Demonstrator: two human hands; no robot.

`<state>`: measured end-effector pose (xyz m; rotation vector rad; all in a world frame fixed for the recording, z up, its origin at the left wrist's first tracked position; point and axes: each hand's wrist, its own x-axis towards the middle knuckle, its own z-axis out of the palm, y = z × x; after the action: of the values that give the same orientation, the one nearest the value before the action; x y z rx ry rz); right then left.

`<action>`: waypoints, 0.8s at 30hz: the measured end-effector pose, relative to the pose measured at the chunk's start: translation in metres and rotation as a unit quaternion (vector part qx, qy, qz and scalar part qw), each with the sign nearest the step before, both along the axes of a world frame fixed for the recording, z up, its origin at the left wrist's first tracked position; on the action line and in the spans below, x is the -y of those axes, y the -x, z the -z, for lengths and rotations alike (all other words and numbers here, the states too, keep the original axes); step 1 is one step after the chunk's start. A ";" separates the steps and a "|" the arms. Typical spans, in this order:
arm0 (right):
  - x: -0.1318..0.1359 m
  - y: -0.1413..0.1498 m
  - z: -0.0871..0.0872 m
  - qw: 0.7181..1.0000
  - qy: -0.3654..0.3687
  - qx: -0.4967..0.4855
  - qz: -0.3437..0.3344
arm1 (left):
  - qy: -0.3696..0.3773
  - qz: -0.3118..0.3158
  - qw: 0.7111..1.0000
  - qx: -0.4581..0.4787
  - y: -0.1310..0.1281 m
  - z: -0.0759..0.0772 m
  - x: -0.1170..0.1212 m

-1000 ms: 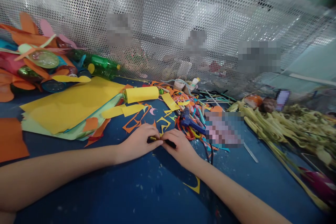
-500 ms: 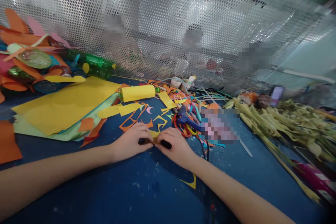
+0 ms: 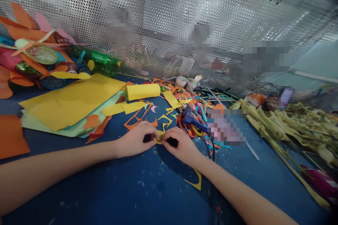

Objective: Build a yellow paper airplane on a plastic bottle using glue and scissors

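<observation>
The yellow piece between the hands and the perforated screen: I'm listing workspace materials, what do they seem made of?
The yellow piece: probably matte paper or card, from its thin, opaque look, though much is hidden.
The perforated screen: likely shiny metal, given its silvery gleam.

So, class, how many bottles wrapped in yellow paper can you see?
1: the yellow-wrapped bottle lies beyond the left hand. Others may be hidden in the bottle pile.

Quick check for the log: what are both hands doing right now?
Left hand: closed, fingertips pinching a small yellow piece.
Right hand: closed, fingertips pinching the same yellow piece from the other side.
</observation>
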<state>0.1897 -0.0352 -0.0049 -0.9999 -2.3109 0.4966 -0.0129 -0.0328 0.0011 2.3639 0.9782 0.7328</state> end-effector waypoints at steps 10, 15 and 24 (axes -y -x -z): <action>0.004 0.001 -0.002 0.999 -0.026 0.017 -0.017 | -0.020 0.019 1.000 -0.008 -0.001 0.001 -0.001; 0.006 0.002 -0.004 0.998 -0.041 0.046 -0.018 | -0.016 0.016 1.000 -0.006 0.001 0.000 -0.001; 0.004 0.002 0.000 0.998 -0.045 0.044 -0.022 | -0.043 -0.009 0.999 -0.004 0.000 0.003 0.004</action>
<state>0.1875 -0.0388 -0.0044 -0.9452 -2.4148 0.3690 -0.0125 -0.0371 -0.0021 2.4374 0.9906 0.7877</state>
